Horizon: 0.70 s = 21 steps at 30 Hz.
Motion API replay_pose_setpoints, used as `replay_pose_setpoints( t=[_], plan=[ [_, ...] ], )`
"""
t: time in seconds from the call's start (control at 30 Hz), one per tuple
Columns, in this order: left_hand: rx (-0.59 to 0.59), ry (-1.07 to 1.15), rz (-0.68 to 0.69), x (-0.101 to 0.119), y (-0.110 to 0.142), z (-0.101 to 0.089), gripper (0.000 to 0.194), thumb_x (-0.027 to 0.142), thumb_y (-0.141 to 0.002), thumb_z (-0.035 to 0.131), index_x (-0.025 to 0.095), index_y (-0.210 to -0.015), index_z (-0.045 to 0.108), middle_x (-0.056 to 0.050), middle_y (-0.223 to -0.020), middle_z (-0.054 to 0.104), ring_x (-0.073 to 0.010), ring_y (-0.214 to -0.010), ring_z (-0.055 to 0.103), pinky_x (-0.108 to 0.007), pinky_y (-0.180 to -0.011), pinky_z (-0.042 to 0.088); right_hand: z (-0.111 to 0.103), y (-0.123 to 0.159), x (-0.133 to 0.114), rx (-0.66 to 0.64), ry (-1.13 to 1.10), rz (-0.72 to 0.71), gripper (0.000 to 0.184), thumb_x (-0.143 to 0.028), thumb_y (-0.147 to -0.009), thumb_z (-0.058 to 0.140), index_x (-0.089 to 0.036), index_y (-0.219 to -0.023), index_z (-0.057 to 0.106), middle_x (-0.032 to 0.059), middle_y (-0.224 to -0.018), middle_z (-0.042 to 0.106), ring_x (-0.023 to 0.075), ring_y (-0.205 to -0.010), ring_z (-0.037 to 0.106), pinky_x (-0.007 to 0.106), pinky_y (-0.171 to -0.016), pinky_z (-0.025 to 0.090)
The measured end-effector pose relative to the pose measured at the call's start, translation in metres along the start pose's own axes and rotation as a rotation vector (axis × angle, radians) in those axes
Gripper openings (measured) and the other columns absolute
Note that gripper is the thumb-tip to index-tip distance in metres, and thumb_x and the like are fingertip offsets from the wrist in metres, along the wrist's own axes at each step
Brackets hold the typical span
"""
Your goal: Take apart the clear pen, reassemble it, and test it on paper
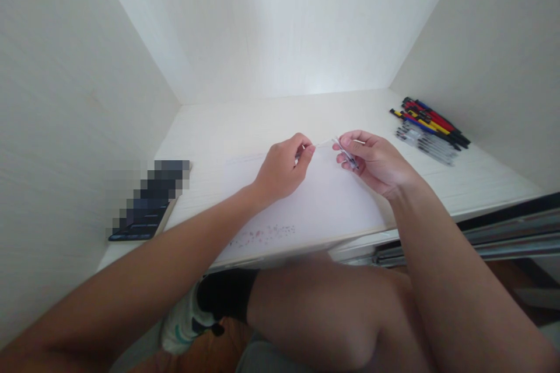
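My left hand (284,166) is closed in a pinch above the white paper (324,198). From its fingertips a thin whitish strand (324,143) runs across to my right hand (371,157). What the strand is, I cannot make out. The fingers of my right hand are closed on a clear pen (349,154) with dark parts at its lower end; it tilts down toward the palm. Whether there is more than one pen in that hand, I cannot tell. Small dark specks (266,234) show near the paper's front edge.
Several red, yellow and blue pens (433,122) lie in a pile at the right, with several clear pens (431,143) in front. A dark-screened device (153,204), partly blurred out, sits at the left. Pale panels (280,29) enclose the desk. My bent leg is below its edge.
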<state>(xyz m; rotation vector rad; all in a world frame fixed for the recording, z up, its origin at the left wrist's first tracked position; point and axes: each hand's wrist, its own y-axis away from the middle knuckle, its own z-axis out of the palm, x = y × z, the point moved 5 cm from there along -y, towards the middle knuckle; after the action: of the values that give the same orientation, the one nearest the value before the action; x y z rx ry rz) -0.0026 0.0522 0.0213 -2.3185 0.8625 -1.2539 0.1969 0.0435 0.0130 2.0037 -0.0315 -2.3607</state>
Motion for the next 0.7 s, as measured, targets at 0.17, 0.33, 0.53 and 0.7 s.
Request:
replay_pose_setpoints(
  t=[0.17,0.33,0.53,0.7],
  plan=[
    [-0.001,-0.044,0.042,0.004,0.001,0.000,0.019,0.032,-0.103,0.051,0.019,-0.094,0.063,0.000,-0.081,0.069,-0.0125,-0.073,0.059,-0.029,-0.073,0.044,-0.003,-0.002,-0.002,-0.003,0.091,-0.030,0.046,-0.046,-0.059,0.100,-0.019,-0.083,0.073,0.0030,-0.089,0.074,0.0110,-0.068,0.064,0.024,-0.062,0.047],
    [-0.009,-0.067,0.039,0.003,0.001,0.001,0.019,0.029,-0.101,0.053,0.019,-0.091,0.065,0.000,-0.081,0.070,-0.0121,-0.072,0.060,-0.029,-0.071,0.045,-0.009,-0.003,-0.003,0.014,0.164,-0.053,0.048,-0.049,-0.058,0.100,-0.019,-0.084,0.073,0.0030,-0.090,0.074,0.0120,-0.070,0.065,0.027,-0.066,0.047],
    [-0.070,0.013,0.025,0.001,0.001,0.004,0.014,0.024,-0.097,0.061,0.018,-0.091,0.071,-0.002,-0.089,0.077,-0.0120,-0.080,0.067,-0.026,-0.077,0.050,-0.015,-0.001,-0.008,-0.020,0.366,-0.173,0.044,-0.051,-0.068,0.094,-0.019,-0.089,0.075,0.0045,-0.085,0.074,0.0160,-0.074,0.066,0.032,-0.072,0.048],
    [-0.150,0.067,0.003,-0.001,0.000,0.007,0.014,0.024,-0.096,0.064,0.019,-0.091,0.077,-0.003,-0.093,0.080,-0.0139,-0.084,0.070,-0.028,-0.084,0.052,-0.015,0.005,-0.013,-0.058,0.506,-0.166,0.044,-0.054,-0.067,0.094,-0.018,-0.086,0.077,0.0074,-0.082,0.075,0.0193,-0.075,0.067,0.034,-0.073,0.049]
  ],
)
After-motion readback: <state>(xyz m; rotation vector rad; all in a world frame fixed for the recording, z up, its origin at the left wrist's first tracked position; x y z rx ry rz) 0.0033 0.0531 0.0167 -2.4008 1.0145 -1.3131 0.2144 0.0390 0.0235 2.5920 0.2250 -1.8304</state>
